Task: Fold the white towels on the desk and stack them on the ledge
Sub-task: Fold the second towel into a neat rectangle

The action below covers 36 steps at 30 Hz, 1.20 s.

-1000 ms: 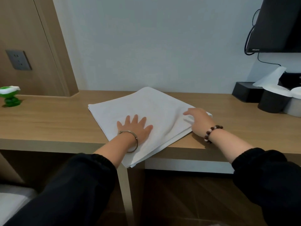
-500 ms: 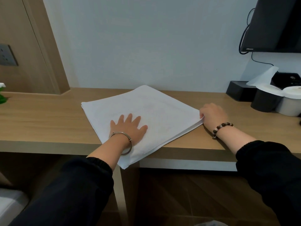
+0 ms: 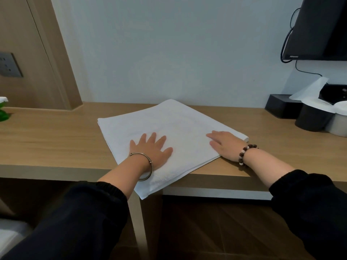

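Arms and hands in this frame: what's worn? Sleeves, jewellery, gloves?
No gloves. The left hand has a thin metal bangle at the wrist; the right hand a bracelet of dark brown beads with a few pale ones. Black left sleeve and right sleeve, gathered cuffs, forearms uncovered.

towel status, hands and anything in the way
Left hand flat on towel, right hand flat at its right edge. Folded, near corner overhanging desk. Cups far right, apart.

towel [image 3: 169, 124] under the left grip [image 3: 152, 151] and right grip [image 3: 225, 145]: matt, finely textured white cloth. worktop [image 3: 56, 139] beneath: smooth, satin wood grain. bangle [image 3: 149, 163] behind the left grip: shiny metal.
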Each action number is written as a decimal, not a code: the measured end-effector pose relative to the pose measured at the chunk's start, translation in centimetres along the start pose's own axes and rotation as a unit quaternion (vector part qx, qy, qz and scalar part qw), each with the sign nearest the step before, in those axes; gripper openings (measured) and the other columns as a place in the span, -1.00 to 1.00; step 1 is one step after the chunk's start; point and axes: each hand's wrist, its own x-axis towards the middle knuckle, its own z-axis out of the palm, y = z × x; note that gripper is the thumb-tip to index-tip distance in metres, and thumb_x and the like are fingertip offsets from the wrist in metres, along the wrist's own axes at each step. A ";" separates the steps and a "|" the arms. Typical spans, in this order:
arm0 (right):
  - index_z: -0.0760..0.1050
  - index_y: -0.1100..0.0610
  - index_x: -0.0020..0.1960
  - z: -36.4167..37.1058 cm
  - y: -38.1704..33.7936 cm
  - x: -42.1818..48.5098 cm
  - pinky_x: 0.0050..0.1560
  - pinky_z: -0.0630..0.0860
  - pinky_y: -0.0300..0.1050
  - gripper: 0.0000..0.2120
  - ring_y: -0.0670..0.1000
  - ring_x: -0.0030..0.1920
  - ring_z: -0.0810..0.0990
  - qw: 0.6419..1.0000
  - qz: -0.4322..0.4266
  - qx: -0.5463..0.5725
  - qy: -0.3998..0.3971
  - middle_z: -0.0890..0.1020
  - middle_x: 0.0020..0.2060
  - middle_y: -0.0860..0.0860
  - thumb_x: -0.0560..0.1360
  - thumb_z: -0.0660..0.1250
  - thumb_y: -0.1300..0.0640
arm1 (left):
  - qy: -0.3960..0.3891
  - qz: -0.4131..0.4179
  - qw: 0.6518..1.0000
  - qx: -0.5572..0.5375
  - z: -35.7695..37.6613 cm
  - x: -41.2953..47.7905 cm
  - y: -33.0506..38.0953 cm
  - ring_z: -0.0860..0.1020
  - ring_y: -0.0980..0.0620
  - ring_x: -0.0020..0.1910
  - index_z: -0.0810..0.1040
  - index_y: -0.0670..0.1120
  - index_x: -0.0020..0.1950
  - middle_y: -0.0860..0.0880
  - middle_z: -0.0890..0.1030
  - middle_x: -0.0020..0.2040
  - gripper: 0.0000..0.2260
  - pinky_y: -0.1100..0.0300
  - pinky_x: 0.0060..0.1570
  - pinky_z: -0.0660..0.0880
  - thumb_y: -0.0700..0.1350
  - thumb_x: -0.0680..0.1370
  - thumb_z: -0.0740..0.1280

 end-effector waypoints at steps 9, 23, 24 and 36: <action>0.35 0.10 -0.35 -1.8 -2.4 -0.8 -0.40 0.23 -0.19 -0.52 -0.04 -0.40 0.40 0.975 0.103 -0.181 0.080 0.46 -0.38 0.00 0.61 -0.06 -0.12 | -0.047 0.061 0.991 0.108 -2.8 3.2 0.0 -0.18 -0.07 0.54 -0.20 0.27 0.50 0.11 -0.18 0.56 -0.47 -0.28 0.41 -0.18 0.34 0.55 -0.21; -0.03 -0.06 0.53 3.0 -7.9 0.3 0.43 -0.08 0.27 -0.43 0.13 0.52 -0.07 0.997 0.053 -0.055 -0.016 -0.04 0.54 -0.01 0.58 -0.19 -0.23 | -0.031 0.104 0.994 0.023 -2.5 -2.1 -5.0 0.03 0.01 0.52 0.03 0.10 0.54 0.05 0.03 0.56 -0.53 -0.13 0.42 0.12 0.14 0.64 -0.05; -0.04 -0.07 0.53 3.1 -7.6 0.3 0.43 -0.09 0.27 -0.44 0.12 0.52 -0.09 0.997 0.049 -0.055 -0.015 -0.05 0.54 -0.02 0.58 -0.19 -0.23 | -0.029 0.105 0.994 0.010 -2.6 -2.8 -5.9 0.04 0.02 0.52 0.04 0.10 0.54 0.05 0.02 0.56 -0.53 -0.12 0.42 0.12 0.14 0.64 -0.03; 0.38 0.14 0.38 1.5 -7.6 1.0 0.37 0.20 -0.03 -0.61 0.10 0.38 0.32 0.998 -0.016 0.024 0.063 0.39 0.39 0.08 0.64 -0.02 0.06 | 0.063 0.071 0.929 -0.359 -1.8 -5.7 -9.0 0.39 0.29 0.18 0.55 0.02 0.26 0.14 0.41 0.39 -0.63 0.69 -0.02 0.20 -0.13 0.47 0.44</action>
